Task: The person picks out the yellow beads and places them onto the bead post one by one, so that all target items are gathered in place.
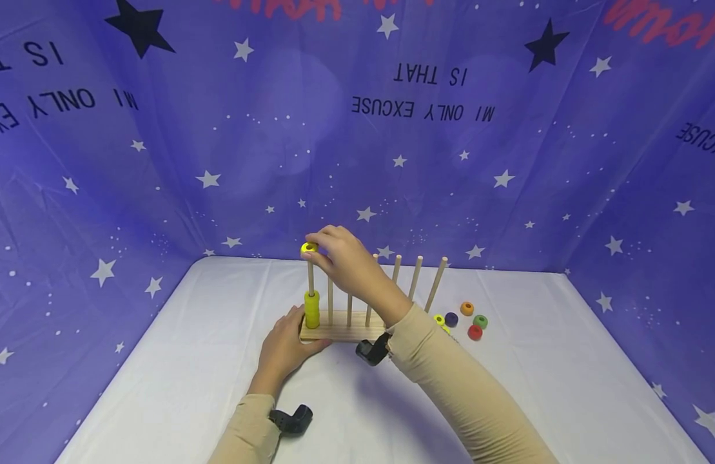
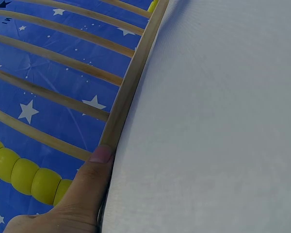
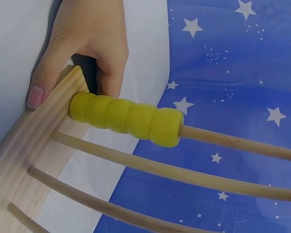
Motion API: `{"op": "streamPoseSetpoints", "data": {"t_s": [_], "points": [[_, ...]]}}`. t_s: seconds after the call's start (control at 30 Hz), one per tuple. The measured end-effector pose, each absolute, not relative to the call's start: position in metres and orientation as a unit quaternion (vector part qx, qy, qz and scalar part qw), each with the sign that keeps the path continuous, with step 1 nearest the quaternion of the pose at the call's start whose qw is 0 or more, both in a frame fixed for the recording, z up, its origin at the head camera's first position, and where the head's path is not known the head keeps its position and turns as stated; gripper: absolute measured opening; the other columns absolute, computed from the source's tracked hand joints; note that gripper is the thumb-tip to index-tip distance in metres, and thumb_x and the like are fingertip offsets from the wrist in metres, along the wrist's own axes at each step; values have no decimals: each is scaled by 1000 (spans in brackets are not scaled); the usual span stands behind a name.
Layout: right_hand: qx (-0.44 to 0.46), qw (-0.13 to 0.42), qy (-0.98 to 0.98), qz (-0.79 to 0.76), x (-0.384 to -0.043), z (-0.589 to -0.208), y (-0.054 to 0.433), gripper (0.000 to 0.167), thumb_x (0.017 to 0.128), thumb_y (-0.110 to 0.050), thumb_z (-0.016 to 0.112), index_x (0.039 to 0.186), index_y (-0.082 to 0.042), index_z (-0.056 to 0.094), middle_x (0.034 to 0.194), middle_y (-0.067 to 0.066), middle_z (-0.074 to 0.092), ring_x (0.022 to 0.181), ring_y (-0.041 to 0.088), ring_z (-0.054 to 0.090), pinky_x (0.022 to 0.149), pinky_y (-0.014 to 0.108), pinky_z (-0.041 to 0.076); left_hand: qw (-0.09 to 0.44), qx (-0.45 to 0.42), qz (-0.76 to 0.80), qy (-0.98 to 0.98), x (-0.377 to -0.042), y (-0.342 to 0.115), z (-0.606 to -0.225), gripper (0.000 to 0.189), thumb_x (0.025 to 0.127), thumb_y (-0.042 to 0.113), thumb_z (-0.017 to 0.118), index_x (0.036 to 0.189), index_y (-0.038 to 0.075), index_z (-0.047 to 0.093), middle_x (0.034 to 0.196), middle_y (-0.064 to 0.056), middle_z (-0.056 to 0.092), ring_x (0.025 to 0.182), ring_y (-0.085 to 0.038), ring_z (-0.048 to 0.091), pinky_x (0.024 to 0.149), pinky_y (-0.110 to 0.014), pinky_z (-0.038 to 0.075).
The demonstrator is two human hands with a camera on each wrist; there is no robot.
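Note:
A wooden peg rack has a flat base [image 1: 340, 333] with several upright dowels. On its leftmost dowel sits a stack of yellow beads [image 1: 312, 310], also plain in the right wrist view as a yellow stack [image 3: 126, 118] low on the dowel. My right hand [image 1: 348, 261] pinches another yellow bead [image 1: 309, 249] between thumb and fingers at that dowel's top. My left hand [image 1: 283, 348] grips the left end of the base, its thumb [image 2: 89, 179] along the front edge and the other fingers round the far side.
Right of the rack, loose beads lie on the white tablecloth [image 1: 566, 374]: orange [image 1: 467, 309], green [image 1: 480, 321], red [image 1: 475, 332], dark purple [image 1: 451, 319] and yellow [image 1: 439, 319]. My right forearm crosses over the base. A blue star-patterned curtain [image 1: 311, 161] surrounds the table's back and sides.

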State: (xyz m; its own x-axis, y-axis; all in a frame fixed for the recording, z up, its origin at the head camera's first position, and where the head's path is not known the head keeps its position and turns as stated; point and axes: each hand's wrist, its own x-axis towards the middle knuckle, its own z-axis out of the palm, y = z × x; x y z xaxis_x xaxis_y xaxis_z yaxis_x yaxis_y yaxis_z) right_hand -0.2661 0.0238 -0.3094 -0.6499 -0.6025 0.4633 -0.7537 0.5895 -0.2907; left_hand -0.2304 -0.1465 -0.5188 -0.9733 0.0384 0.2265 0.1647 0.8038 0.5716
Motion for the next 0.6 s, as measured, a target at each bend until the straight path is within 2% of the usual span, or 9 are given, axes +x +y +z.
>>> {"op": "streamPoseSetpoints", "data": {"t_s": [0.47,0.6], "points": [[393,163,-876,227,-267,-313,26,35,98,-31,62,124,-8,68,112,2,68,101,16,59,87,27,54,100,-53,-309,-944,-229,-146,-518,95,70,68,77,148,23,45,149,-7,52,144,-35,41,111,-59,41],[393,165,-876,224,-268,-312,26,37,99,-33,61,124,-7,68,113,4,68,103,17,60,90,29,54,101,-52,-310,-944,-230,-146,-518,95,71,67,77,148,22,44,150,-8,52,144,-36,41,111,-60,40]]}}
